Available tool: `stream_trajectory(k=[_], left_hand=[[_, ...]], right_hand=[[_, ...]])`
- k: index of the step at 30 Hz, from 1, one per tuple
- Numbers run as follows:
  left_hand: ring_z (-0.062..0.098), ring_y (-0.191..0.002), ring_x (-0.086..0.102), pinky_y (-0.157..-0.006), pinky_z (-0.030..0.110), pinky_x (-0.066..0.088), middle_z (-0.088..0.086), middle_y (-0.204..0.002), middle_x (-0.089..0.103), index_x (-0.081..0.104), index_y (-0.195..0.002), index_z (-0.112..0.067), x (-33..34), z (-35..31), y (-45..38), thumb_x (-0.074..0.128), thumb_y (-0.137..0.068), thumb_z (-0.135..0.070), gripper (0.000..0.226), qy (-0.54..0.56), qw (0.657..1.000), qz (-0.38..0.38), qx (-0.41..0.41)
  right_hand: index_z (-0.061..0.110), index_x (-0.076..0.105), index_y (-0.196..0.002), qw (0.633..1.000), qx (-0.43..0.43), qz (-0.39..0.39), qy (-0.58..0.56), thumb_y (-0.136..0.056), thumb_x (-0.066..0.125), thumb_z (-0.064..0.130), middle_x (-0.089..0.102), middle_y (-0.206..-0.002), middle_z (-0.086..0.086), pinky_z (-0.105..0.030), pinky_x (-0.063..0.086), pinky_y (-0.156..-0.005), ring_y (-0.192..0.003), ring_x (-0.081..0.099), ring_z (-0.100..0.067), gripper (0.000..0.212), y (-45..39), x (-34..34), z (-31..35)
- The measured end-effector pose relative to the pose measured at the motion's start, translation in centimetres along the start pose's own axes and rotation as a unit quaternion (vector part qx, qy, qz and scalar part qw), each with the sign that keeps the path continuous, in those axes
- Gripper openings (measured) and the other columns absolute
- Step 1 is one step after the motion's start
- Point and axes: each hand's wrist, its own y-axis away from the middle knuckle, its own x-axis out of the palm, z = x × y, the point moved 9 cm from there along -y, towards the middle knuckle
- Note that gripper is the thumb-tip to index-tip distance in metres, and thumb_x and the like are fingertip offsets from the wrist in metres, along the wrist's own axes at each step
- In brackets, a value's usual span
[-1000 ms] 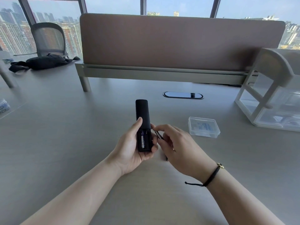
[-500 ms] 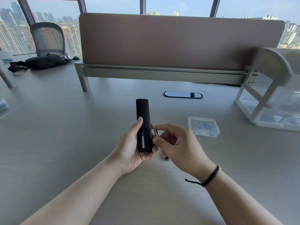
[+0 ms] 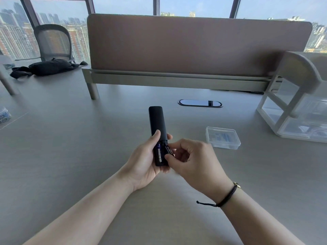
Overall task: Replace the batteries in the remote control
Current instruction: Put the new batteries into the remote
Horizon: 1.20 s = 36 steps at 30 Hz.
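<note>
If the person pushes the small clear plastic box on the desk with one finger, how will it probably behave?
The clear plastic box looks thin-walled and nearly empty, so it is probably light and would slide easily on the smooth desk. It lies flat and low, so tipping seems unlikely. Its lid appears closed, so the contents should stay inside.

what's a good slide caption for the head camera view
Left hand holds a black remote while the right hand pinches a battery at its open compartment.
</note>
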Motion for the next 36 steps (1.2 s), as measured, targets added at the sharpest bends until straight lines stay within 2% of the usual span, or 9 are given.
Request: stream_trajectory(k=[7, 11, 14, 19, 24, 28, 32, 34, 36], left_hand=[[0.029, -0.081, 0.053, -0.071, 0.039, 0.048, 0.009, -0.084, 0.057, 0.058, -0.115, -0.01, 0.2, -0.4, 0.1, 0.047, -0.099, -0.037, 0.033, 0.021, 1.0, 0.001, 0.014], [0.025, -0.068, 0.056, -0.054, 0.033, 0.05, 0.009, -0.076, 0.056, 0.055, -0.116, -0.006, 0.6, -0.6, 0.2, 0.055, -0.092, -0.024, 0.03, 0.015, 0.999, 0.022, 0.028], [0.025, -0.066, 0.056, -0.051, 0.033, 0.048, 0.008, -0.075, 0.057, 0.054, -0.116, -0.005, 0.5, -0.6, 0.1, 0.058, -0.09, -0.02, 0.03, 0.009, 0.999, 0.024, 0.031], [0.024, -0.066, 0.06, -0.048, 0.029, 0.046, 0.011, -0.077, 0.054, 0.057, -0.106, -0.005, 0.2, -0.5, 0.0, 0.057, -0.092, -0.022, 0.021, 0.017, 1.0, 0.01, 0.023], [0.021, -0.059, 0.054, -0.045, 0.029, 0.041, 0.015, -0.079, 0.052, 0.061, -0.096, -0.009, 0.1, -0.4, 0.1, 0.054, -0.095, -0.033, 0.025, -0.001, 1.0, 0.006, 0.018], [0.02, -0.054, 0.049, -0.047, 0.029, 0.038, 0.012, -0.073, 0.054, 0.059, -0.09, -0.012, 0.0, -0.2, 0.1, 0.048, -0.097, -0.043, 0.034, -0.021, 1.0, -0.003, 0.013], [0.02, -0.048, 0.047, -0.046, 0.028, 0.032, 0.009, -0.068, 0.055, 0.059, -0.088, -0.013, 0.1, -0.1, 0.2, 0.048, -0.098, -0.045, 0.035, -0.043, 0.999, -0.002, 0.009], [0.021, -0.048, 0.046, -0.046, 0.028, 0.03, 0.011, -0.068, 0.053, 0.06, -0.089, -0.013, 0.3, 0.0, 0.4, 0.049, -0.097, -0.045, 0.034, -0.057, 0.998, 0.004, 0.005], [0.021, -0.047, 0.046, -0.046, 0.027, 0.029, 0.012, -0.069, 0.052, 0.06, -0.091, -0.012, 0.5, 0.0, 0.5, 0.05, -0.095, -0.045, 0.035, -0.066, 0.998, 0.011, 0.005]], right_hand=[[0.015, 0.067, -0.071, 1.0, -0.002, -0.004, -0.006, -0.079, 0.069, 0.017, 0.067, -0.055, -0.004, -0.04, 0.049, -0.047, -0.047, 0.059, -0.024, 0.009, 0.3, 0.5, 0.0], [0.015, 0.063, -0.068, 1.0, 0.007, -0.008, -0.01, -0.08, 0.075, 0.02, 0.068, -0.053, 0.001, -0.034, 0.052, -0.048, -0.047, 0.06, -0.015, 0.017, 0.2, 0.3, 0.0], [0.017, 0.067, -0.071, 1.0, 0.002, 0.014, -0.01, -0.078, 0.079, 0.022, 0.068, -0.054, 0.003, -0.026, 0.05, -0.049, -0.049, 0.059, -0.011, 0.015, 0.1, 0.3, 0.2], [0.027, 0.077, -0.086, 0.996, -0.049, 0.063, 0.041, -0.075, 0.081, 0.027, 0.062, -0.074, 0.007, -0.031, 0.05, -0.057, -0.061, 0.057, -0.016, 0.012, -0.2, 0.3, 0.9], [0.03, 0.075, -0.085, 0.996, -0.056, 0.057, 0.042, -0.075, 0.081, 0.028, 0.058, -0.076, 0.009, -0.036, 0.051, -0.058, -0.061, 0.055, -0.014, 0.011, -0.3, 0.1, 1.0], [0.027, 0.069, -0.073, 0.999, -0.013, 0.042, 0.021, -0.071, 0.084, 0.029, 0.057, -0.067, 0.008, -0.032, 0.05, -0.058, -0.058, 0.052, -0.011, 0.015, -0.3, 0.4, 0.3], [0.024, 0.048, -0.056, 0.995, 0.075, 0.06, -0.024, -0.067, 0.086, 0.025, 0.044, -0.045, 0.012, -0.018, 0.029, -0.045, -0.044, 0.037, -0.006, 0.04, -0.1, 1.1, -1.5], [0.023, 0.04, -0.052, 0.99, 0.1, 0.088, -0.048, -0.068, 0.085, 0.021, 0.047, -0.045, 0.011, -0.021, 0.028, -0.046, -0.043, 0.045, -0.007, 0.048, 0.0, 1.8, -2.2], [0.022, 0.038, -0.049, 0.986, 0.112, 0.107, -0.062, -0.069, 0.081, 0.022, 0.049, -0.05, 0.002, -0.028, 0.029, -0.049, -0.058, 0.069, -0.028, 0.048, -0.1, 2.4, -2.5]])
